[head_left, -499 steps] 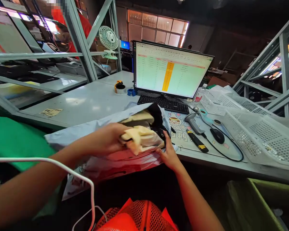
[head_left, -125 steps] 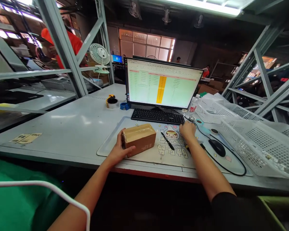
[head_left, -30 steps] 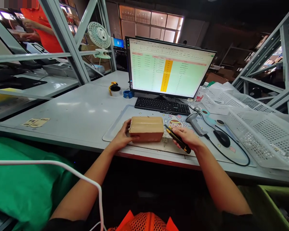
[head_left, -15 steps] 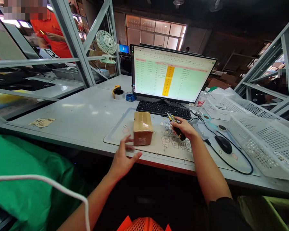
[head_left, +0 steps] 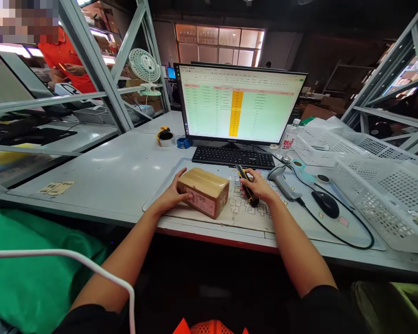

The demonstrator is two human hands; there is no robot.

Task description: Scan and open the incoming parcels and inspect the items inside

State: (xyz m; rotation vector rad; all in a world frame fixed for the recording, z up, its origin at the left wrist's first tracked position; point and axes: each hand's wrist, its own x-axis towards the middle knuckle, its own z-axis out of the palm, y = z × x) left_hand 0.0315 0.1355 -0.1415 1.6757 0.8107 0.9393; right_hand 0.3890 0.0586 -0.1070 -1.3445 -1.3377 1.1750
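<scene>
A small brown cardboard box (head_left: pixel 205 189), shiny with tape, sits turned at an angle on the desk mat (head_left: pixel 235 218). A pale label shows on its near side. My left hand (head_left: pixel 174 192) grips the box's left end, thumb on the near face and fingers behind. To the right of the box, my right hand (head_left: pixel 257 185) is closed around a black and yellow utility knife (head_left: pixel 248 189). Its tip points up and left, toward the keyboard, and the knife is apart from the box.
Behind the mat stand a keyboard (head_left: pixel 233 157) and a monitor (head_left: pixel 240 106). A barcode scanner (head_left: pixel 284 183), a mouse (head_left: pixel 325 204) and white plastic baskets (head_left: pixel 386 199) lie to the right. Tape rolls (head_left: pixel 166 138) are at the back left. A white cable (head_left: pixel 73 258) crosses the lower left.
My left hand has moved up and taken hold of the box. The box has turned, so its long labelled side now faces me. My right hand has shifted slightly left and down with the knife.
</scene>
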